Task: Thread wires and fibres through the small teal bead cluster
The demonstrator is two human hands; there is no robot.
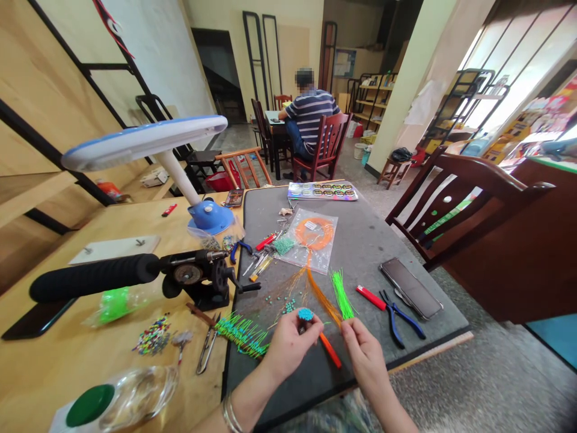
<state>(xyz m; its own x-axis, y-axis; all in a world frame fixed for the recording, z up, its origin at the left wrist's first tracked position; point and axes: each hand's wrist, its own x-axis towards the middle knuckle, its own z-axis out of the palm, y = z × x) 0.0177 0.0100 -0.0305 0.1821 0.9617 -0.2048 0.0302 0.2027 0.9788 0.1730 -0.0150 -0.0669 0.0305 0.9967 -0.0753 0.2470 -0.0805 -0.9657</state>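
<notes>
My left hand [291, 343] is closed, thumb and fingers curled round a small round cluster of turquoise beads [305, 314] that faces up. Beside it, my right hand [364, 349] has thumb and forefinger pinched together. Its fingertips meet the lower ends of the long orange strands [322, 291] and the bright green strands [341, 294]; which of them it grips, if any, I cannot make out. Between the hands, an orange-red stick-like piece [330, 350] lies on the grey mat [288, 397]. Left of my left hand lie green strands tipped with turquoise beads [241, 334]. Loose turquoise beads [288, 307] are scattered ahead.
Ahead lies a plastic bag with an orange coil [315, 234]. Blue-handled pliers [396, 319], a red lighter-like item [371, 297] and a phone [412, 287] are at right. A hand-cranked device [198, 276], scissors [208, 346] and a lamp [210, 216] stand left. A seated person [311, 120] is beyond.
</notes>
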